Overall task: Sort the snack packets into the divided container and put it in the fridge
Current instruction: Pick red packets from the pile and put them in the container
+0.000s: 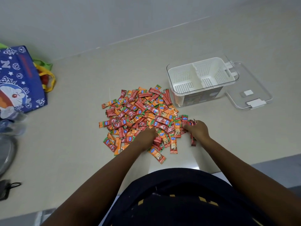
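Observation:
A heap of small red and orange snack packets [140,115] lies on the pale counter in the middle of the view. My left hand [146,136] rests on the near edge of the heap, fingers curled into the packets. My right hand [197,129] is closed around several red packets at the heap's right edge. The divided container [179,93], clear with a white perforated insert in two compartments, stands to the back right of the heap with nothing in it.
The container's clear lid [254,92] lies flat on its right. A blue cartoon-print bag [17,79] with yellow handles stands at the left. A round metal object [6,152] and a dark item [6,190] sit at the left edge.

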The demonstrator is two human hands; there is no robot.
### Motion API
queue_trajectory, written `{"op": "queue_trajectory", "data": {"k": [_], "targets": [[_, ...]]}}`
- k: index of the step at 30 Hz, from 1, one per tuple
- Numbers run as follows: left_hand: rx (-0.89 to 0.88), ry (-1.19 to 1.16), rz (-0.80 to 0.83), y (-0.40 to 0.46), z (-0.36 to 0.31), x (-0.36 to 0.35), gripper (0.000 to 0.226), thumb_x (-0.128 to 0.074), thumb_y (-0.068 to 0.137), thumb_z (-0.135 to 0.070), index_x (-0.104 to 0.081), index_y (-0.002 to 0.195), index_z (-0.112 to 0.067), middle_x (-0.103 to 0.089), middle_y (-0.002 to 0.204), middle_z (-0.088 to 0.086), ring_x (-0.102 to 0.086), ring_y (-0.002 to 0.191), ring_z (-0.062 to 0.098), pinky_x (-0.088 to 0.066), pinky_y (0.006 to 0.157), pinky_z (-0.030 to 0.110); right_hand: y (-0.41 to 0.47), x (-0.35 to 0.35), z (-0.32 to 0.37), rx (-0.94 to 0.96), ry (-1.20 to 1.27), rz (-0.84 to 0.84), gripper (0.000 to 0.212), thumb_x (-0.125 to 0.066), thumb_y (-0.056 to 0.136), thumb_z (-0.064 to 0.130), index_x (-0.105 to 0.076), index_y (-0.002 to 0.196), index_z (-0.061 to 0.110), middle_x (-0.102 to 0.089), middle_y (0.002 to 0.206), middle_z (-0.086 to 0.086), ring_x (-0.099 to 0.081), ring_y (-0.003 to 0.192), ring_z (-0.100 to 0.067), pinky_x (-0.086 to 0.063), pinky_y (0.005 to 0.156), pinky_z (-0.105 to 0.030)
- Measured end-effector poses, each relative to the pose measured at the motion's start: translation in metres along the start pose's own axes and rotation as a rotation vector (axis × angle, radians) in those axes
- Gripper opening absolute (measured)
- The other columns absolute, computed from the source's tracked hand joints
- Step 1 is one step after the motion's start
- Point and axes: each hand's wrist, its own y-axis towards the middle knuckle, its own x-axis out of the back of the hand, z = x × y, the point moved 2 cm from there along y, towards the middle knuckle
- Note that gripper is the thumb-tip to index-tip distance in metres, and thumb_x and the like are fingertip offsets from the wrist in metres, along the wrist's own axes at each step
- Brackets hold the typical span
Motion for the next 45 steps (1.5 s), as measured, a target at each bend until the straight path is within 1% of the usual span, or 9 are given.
{"op": "queue_trajectory", "data": {"k": [8,14,18,21,25,31,38,42,45], "targets": [[0.271,-0.579,-0.274,-0.003,-0.007,0.022,0.020,-0.050,0.088,0.002,-0.064,0.101,-0.006,-0.063,0.101,0.010,-0.056,0.095,0.029,-0.040,0.074,0.032,0.020,-0.003,0.014,0.072,-0.291,0.092,0.034,-0.070,0.077,0.041,-0.067,0.088,0.009,-0.071,0.093,-0.012,-0.066,0.086,-0.027,-0.045,0.068,-0.029],[0.458,-1.120,-0.261,0.002,-0.036,0.073,0.037,-0.045,0.100,-0.037,-0.049,0.133,-0.020,-0.060,0.118,-0.005,-0.060,0.097,0.015,-0.048,0.088,0.034,-0.004,0.031,0.041,-0.065,0.315,0.400,0.012,-0.064,0.085,0.010,-0.067,0.097,0.008,-0.072,0.086,-0.008,-0.068,0.062,-0.011,-0.047,0.050,-0.020],[0.455,-1.394,-0.266,0.021,-0.053,0.105,0.040,-0.045,0.100,-0.037,-0.046,0.136,-0.021,-0.064,0.106,-0.010,-0.060,0.090,0.006,-0.050,0.080,0.029,-0.017,0.064,0.070,-0.035,0.600,0.532,0.011,-0.057,0.090,0.004,-0.061,0.098,0.011,-0.071,0.081,-0.007,-0.069,0.067,-0.015,-0.052,0.063,-0.027],[0.401,-1.566,-0.296,0.039,-0.067,0.130,0.030,-0.045,0.101,-0.026,-0.053,0.126,-0.010,-0.072,0.078,-0.009,-0.069,0.070,0.005,-0.051,0.063,0.018,-0.010,0.094,0.090,0.026,0.720,0.503,0.010,-0.058,0.090,0.004,-0.059,0.099,0.008,-0.064,0.079,-0.011,-0.064,0.069,-0.019,-0.055,0.058,-0.028],[0.337,-1.674,-0.327,0.075,-0.080,0.167,0.028,-0.046,0.101,-0.021,-0.056,0.122,-0.006,-0.073,0.107,0.009,-0.071,0.098,0.020,-0.056,0.080,0.027,0.033,0.148,0.124,0.137,0.790,0.361,0.013,-0.057,0.089,0.008,-0.061,0.101,0.006,-0.063,0.086,-0.015,-0.063,0.077,-0.024,-0.050,0.079,-0.041],[0.330,-1.667,-0.399,0.104,-0.086,0.192,0.021,-0.045,0.101,-0.020,-0.062,0.110,-0.012,-0.072,0.109,0.009,-0.070,0.100,0.020,-0.055,0.087,0.030,0.114,0.174,0.162,0.292,0.326,0.053,0.012,-0.058,0.079,0.017,-0.060,0.089,0.012,-0.061,0.071,-0.006,-0.053,0.054,-0.015,-0.039,0.050,-0.026],[0.415,-1.679,-0.413,0.134,-0.091,0.204,0.020,-0.044,0.101,-0.020,-0.063,0.106,-0.013,-0.073,0.103,0.008,-0.069,0.099,0.020,-0.054,0.086,0.029,0.182,0.133,0.153,0.037,-0.403,0.385,0.019,-0.058,0.087,0.019,-0.055,0.075,0.005,-0.056,0.062,-0.009,-0.048,0.046,-0.017,-0.039,0.046,-0.022],[0.447,-1.654,-0.415,0.145,-0.087,0.202,0.020,-0.045,0.101,-0.020,-0.063,0.102,-0.015,-0.074,0.102,0.008,-0.070,0.096,0.020,-0.055,0.085,0.030,0.195,0.123,0.154,0.048,-0.487,0.374,0.030,-0.062,0.088,0.032,-0.055,0.077,0.005,-0.058,0.067,-0.010,-0.055,0.052,-0.021,-0.044,0.047,-0.023],[0.502,-1.588,-0.413,0.154,-0.084,0.197,0.023,-0.045,0.101,-0.023,-0.062,0.109,-0.009,-0.072,0.103,0.015,-0.068,0.097,0.030,-0.055,0.090,0.040,0.204,0.125,0.153,0.024,-0.434,0.346,0.022,-0.060,0.091,0.022,-0.059,0.099,0.002,-0.065,0.094,-0.018,-0.060,0.072,-0.027,-0.054,0.067,-0.033]]}}
